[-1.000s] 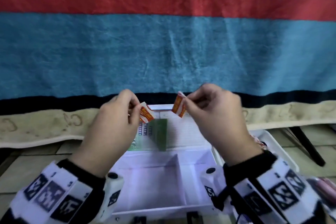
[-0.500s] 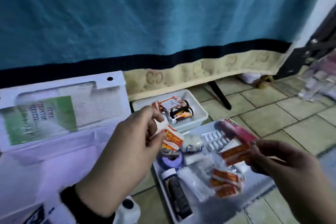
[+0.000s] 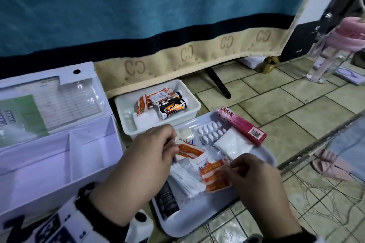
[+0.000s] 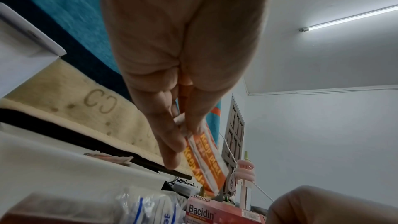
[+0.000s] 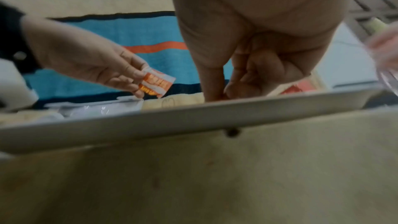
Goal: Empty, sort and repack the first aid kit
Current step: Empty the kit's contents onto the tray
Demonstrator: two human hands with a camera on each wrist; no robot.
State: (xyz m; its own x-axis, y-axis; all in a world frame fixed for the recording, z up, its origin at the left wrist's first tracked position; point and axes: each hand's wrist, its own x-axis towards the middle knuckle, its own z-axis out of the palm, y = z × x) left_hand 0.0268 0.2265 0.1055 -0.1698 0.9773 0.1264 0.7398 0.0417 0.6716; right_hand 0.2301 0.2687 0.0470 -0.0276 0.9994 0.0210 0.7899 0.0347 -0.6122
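The white first aid kit (image 3: pixel 49 163) lies open on the left, its compartments bare. To its right a white tray (image 3: pixel 197 219) holds a pink Bacidin box (image 3: pixel 243 126), a pill blister (image 3: pixel 209 132), a white packet (image 3: pixel 233 144), cotton swabs (image 3: pixel 185 179) and a dark bottle (image 3: pixel 166 199). My left hand (image 3: pixel 174 147) pinches orange plaster strips (image 3: pixel 189 150) just above the tray. My right hand (image 3: pixel 229 165) pinches the edge of another orange plaster strip (image 3: pixel 213 173) that lies on a small pile in the tray. Its fingertips are partly hidden.
A white bin (image 3: pixel 197 104) behind the tray holds bottles and orange sachets. A blue blanket with a beige hem hangs behind. A black stand leg (image 3: pixel 217 83), a pink sandal (image 3: pixel 325 163) and pink items stand on the tiled floor to the right.
The view has swung from the kit to the tray on the right. Both hands came down from in front of the kit lid, each carrying plaster strips, to the tray.
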